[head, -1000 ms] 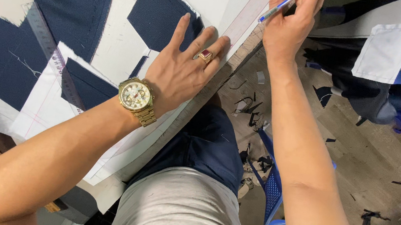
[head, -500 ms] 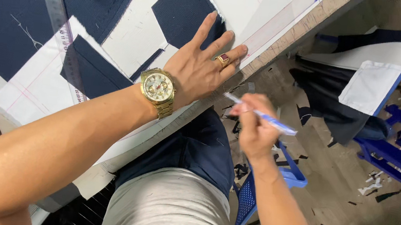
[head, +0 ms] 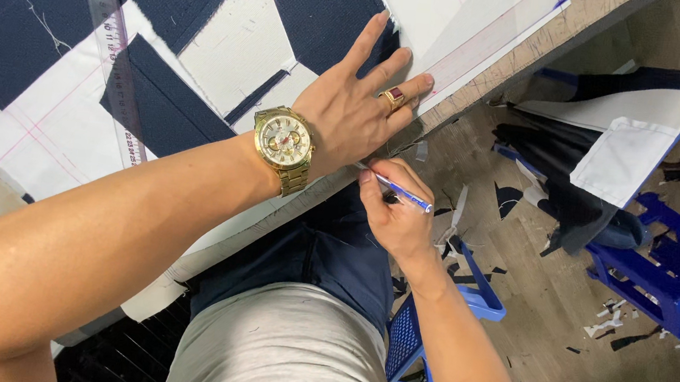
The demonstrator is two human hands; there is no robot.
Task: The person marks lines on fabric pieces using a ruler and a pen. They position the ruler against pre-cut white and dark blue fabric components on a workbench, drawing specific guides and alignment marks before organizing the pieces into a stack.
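Right hand [head: 395, 214] lowered, gripping blue pen [head: 404, 193] beside table edge, left hand [head: 354, 116] flat, spread, seemingly on paper pattern [head: 240, 60]

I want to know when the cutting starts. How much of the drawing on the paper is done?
Pink lines already cross the white pattern paper, and navy fabric pieces lie cut beside the steel ruler. The left hand presses the paper flat at the table edge while the right hand holds a blue pen there. How much is left cannot be told.

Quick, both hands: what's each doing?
Left hand: open, flat on the white pattern paper.
Right hand: closed on a blue pen.
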